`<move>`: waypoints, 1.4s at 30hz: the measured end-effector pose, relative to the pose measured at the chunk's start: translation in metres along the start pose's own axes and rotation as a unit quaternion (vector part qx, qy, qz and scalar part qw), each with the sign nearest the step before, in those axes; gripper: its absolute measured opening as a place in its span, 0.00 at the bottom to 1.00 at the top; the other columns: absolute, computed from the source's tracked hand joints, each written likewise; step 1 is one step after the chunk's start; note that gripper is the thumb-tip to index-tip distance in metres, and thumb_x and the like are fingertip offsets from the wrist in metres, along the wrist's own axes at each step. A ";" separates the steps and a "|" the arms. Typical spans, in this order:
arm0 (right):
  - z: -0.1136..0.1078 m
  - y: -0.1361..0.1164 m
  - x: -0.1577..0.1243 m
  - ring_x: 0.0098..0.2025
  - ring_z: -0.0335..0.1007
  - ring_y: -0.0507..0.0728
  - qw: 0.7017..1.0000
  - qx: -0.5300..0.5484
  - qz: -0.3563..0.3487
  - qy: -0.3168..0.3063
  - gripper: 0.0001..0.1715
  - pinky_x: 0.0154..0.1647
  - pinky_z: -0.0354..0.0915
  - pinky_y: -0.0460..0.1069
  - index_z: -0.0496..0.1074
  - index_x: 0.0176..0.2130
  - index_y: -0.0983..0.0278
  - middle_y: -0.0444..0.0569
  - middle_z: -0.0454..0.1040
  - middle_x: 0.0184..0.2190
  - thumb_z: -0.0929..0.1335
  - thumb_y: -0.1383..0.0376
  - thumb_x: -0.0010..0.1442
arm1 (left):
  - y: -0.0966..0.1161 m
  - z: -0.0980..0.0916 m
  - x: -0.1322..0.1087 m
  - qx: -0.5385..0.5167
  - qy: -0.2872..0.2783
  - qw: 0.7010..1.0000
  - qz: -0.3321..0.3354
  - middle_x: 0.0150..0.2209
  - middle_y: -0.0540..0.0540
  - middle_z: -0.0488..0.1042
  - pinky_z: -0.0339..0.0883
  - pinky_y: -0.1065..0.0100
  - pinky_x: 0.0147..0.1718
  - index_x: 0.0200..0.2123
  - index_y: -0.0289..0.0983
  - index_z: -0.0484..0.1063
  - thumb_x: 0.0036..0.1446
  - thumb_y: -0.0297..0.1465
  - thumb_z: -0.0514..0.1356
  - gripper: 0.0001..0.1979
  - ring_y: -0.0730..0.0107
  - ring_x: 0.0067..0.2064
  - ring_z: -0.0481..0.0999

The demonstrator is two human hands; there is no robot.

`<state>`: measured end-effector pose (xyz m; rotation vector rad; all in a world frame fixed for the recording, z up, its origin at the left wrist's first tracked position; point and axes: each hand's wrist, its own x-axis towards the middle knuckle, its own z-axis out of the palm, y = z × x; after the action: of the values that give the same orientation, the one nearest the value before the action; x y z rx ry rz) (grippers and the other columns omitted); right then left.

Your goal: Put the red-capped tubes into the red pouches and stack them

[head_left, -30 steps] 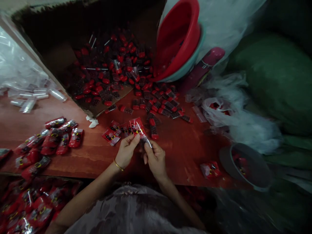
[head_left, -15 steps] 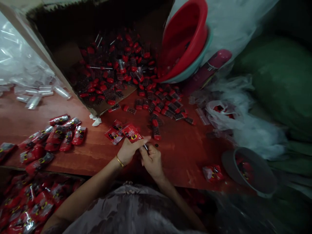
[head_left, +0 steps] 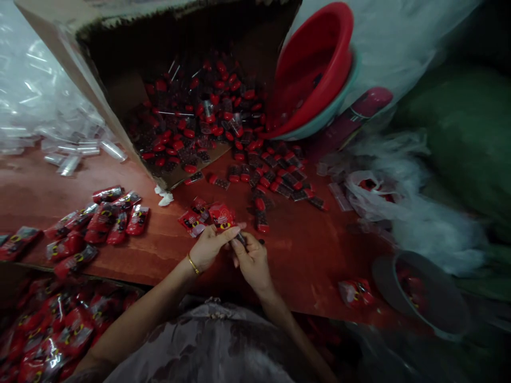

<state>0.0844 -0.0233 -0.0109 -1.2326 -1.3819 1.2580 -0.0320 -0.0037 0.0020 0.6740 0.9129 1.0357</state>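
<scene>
My left hand, with a gold bangle at its wrist, is closed around the near end of a small red printed packet. My right hand meets it and pinches a small dark tube, whose far end is hidden by the fingers. Whether the tube is inside the packet, I cannot tell. Two or so more flat red printed packets lie just beyond my left hand. Beyond my right hand are small clear containers with red caps and dark contents.
A tipped cardboard box spills many red-capped containers. Filled red packets lie at left, above more in a box. Clear tubes, red basin, spray can, plastic bag and grey tub surround the table.
The view has shifted slightly, so the table's things sit further right. My hands stay together, and more of the dark tube shows between them.
</scene>
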 end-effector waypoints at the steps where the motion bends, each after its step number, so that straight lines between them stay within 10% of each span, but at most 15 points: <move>1: -0.001 0.001 0.000 0.16 0.59 0.47 1.000 0.016 -0.006 -0.026 0.12 0.19 0.58 0.43 0.67 0.36 0.64 0.38 0.65 0.17 0.63 0.57 0.58 | 0.002 -0.002 0.000 0.002 -0.004 1.000 -0.001 0.21 0.47 0.73 0.60 0.74 0.18 0.36 0.33 0.78 0.45 0.40 0.64 0.18 0.76 0.21 0.67; 5: -0.004 0.003 0.000 0.19 0.65 0.49 0.998 0.010 -0.017 -0.064 0.13 0.26 0.63 0.45 0.67 0.42 0.63 0.39 0.69 0.18 0.63 0.59 0.58 | 0.001 -0.006 0.001 -0.041 0.017 0.999 0.001 0.27 0.45 0.75 0.55 0.77 0.16 0.34 0.33 0.78 0.47 0.41 0.63 0.18 0.79 0.21 0.65; 12: 0.001 0.009 0.003 0.14 0.61 0.48 1.000 0.019 0.000 0.014 0.15 0.16 0.59 0.43 0.64 0.22 0.63 0.39 0.67 0.15 0.69 0.57 0.51 | -0.017 0.006 -0.010 -0.098 0.017 0.994 -0.050 0.28 0.44 0.75 0.56 0.76 0.17 0.33 0.32 0.77 0.41 0.45 0.65 0.22 0.81 0.20 0.62; 17: 0.001 0.021 0.009 0.17 0.58 0.47 0.984 -0.104 -0.096 0.111 0.18 0.18 0.57 0.42 0.63 0.20 0.63 0.37 0.63 0.15 0.73 0.56 0.44 | -0.017 -0.002 -0.023 -0.168 0.011 0.982 -0.083 0.29 0.45 0.76 0.64 0.72 0.34 0.30 0.32 0.76 0.39 0.42 0.68 0.19 0.75 0.30 0.72; 21: 0.003 0.027 0.011 0.19 0.60 0.49 0.953 -0.234 -0.181 0.065 0.15 0.22 0.59 0.44 0.67 0.24 0.62 0.39 0.66 0.17 0.73 0.56 0.46 | -0.018 -0.015 -0.038 -0.159 0.046 0.978 -0.125 0.32 0.43 0.78 0.66 0.69 0.35 0.36 0.34 0.75 0.40 0.42 0.67 0.22 0.72 0.30 0.75; 26: 0.006 0.030 0.014 0.23 0.67 0.51 0.931 -0.279 -0.234 0.000 0.11 0.27 0.62 0.45 0.70 0.30 0.62 0.44 0.72 0.21 0.68 0.56 0.54 | 0.000 -0.055 -0.060 -0.206 0.233 0.950 -0.013 0.29 0.45 0.78 0.68 0.68 0.38 0.32 0.34 0.74 0.44 0.41 0.66 0.16 0.69 0.32 0.78; 30: 0.007 0.039 0.014 0.22 0.68 0.51 0.926 -0.304 -0.224 -0.017 0.12 0.26 0.61 0.45 0.70 0.29 0.62 0.44 0.74 0.22 0.63 0.60 0.60 | 0.021 -0.098 -0.081 -0.317 0.382 0.860 0.116 0.29 0.48 0.79 0.69 0.70 0.40 0.31 0.37 0.74 0.56 0.46 0.53 0.19 0.72 0.34 0.78; 34: 0.008 0.043 0.018 0.23 0.67 0.51 0.909 -0.332 -0.249 -0.036 0.14 0.28 0.60 0.45 0.70 0.28 0.62 0.45 0.74 0.22 0.62 0.61 0.61 | 0.020 -0.109 -0.091 -0.346 0.376 0.842 0.170 0.35 0.42 0.79 0.69 0.68 0.42 0.38 0.35 0.74 0.54 0.54 0.45 0.31 0.68 0.40 0.77; 38: 0.009 0.043 0.020 0.23 0.67 0.51 0.903 -0.341 -0.259 -0.036 0.15 0.29 0.59 0.46 0.70 0.28 0.62 0.45 0.74 0.21 0.61 0.60 0.62 | 0.017 -0.099 -0.072 -0.058 0.392 0.904 0.158 0.37 0.42 0.78 0.68 0.62 0.41 0.44 0.36 0.71 0.51 0.49 0.54 0.26 0.63 0.38 0.77; 42: 0.009 0.042 0.020 0.24 0.68 0.52 0.910 -0.333 -0.243 -0.037 0.15 0.29 0.59 0.46 0.70 0.29 0.62 0.45 0.74 0.21 0.61 0.60 0.62 | 0.033 -0.111 -0.028 0.437 0.426 0.774 0.168 0.47 0.37 0.74 0.55 0.52 0.52 0.45 0.37 0.71 0.49 0.43 0.59 0.22 0.49 0.52 0.68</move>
<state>0.0778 -0.0046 -0.0544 -1.1563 -2.1152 0.4885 -0.1498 -0.0114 -0.0146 1.1955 2.2151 1.2307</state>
